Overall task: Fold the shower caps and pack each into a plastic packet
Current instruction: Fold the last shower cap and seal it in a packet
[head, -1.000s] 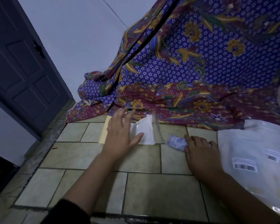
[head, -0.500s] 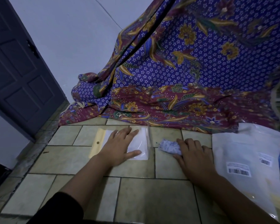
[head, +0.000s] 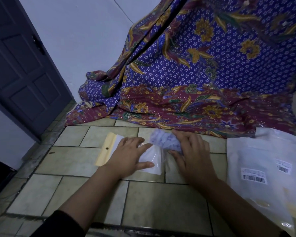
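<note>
Floor lot as I see it on the head feed; clock directions are read from the packet.

1. Packet (head: 153,159): clear, with a white insert, lying flat on the floor (head: 161,202). Its yellow header (head: 106,151), with a punched hole, is at the 9 o'clock end.
2. Left hand (head: 128,154): flat on the packet, fingers straight and spread, thumb out along the near edge. It presses down and grips nothing.
3. Cap (head: 164,141): a crumpled pale blue-white wad at the packet's 2 o'clock corner, touching that end. Blur stops me telling whether any of it is inside the packet.
4. Right hand (head: 192,154): at 3 o'clock, fingers curled over the cap and thumb under it, holding it.
5. Bags (head: 256,161): large translucent bags at 3 o'clock, beyond the right hand and well apart from the packet. Each carries a barcode label (head: 254,177).
6. Cloth (head: 195,79): blue and maroon floral, draped from 12 to 2 o'clock, hem on the floor just beyond the cap.
7. Door (head: 24,69): dark, panelled, at 10 o'clock.
</note>
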